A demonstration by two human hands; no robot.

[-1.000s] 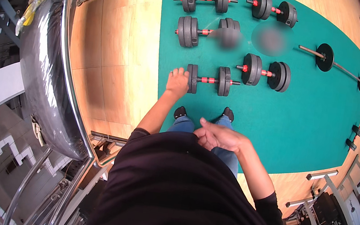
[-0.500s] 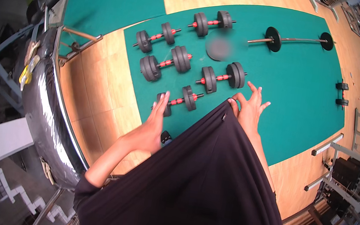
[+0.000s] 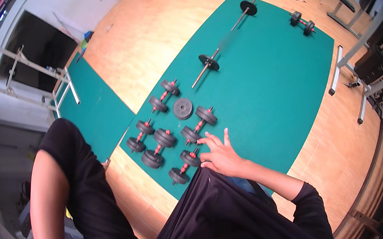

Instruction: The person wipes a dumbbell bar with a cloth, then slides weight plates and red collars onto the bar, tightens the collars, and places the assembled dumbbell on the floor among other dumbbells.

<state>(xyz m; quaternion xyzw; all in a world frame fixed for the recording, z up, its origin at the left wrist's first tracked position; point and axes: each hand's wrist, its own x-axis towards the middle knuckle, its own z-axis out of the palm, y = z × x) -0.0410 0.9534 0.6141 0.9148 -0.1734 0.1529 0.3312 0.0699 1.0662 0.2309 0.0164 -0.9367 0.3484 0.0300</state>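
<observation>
My right hand [image 3: 223,156] pinches the hem of my black shirt [image 3: 236,220] between thumb and finger, its other fingers spread. The cloth is pulled forward in a peak. Just left of that hand, several black dumbbells with red grips lie on the green mat [image 3: 255,89]; the nearest are a dumbbell [image 3: 184,167] beside the hem and another dumbbell [image 3: 199,125] beyond the fingertips. A loose round weight plate [image 3: 182,109] lies flat among them. My left arm [image 3: 49,192] is bent at the left, elbow raised, its hand below the picture's edge.
Farther off, a barbell [image 3: 208,62] with two plates lies across the mat, and a lone dumbbell [image 3: 302,23] sits near its far right corner. Metal gym frames [image 3: 354,59] stand on the right. A white rack [image 3: 60,87] and a second green mat [image 3: 97,100] are at left.
My view has swung round to the left, so the dumbbells now appear lower. My left hand has drawn back out of sight, elbow lifting; my right hand keeps its pinch on the shirt.
</observation>
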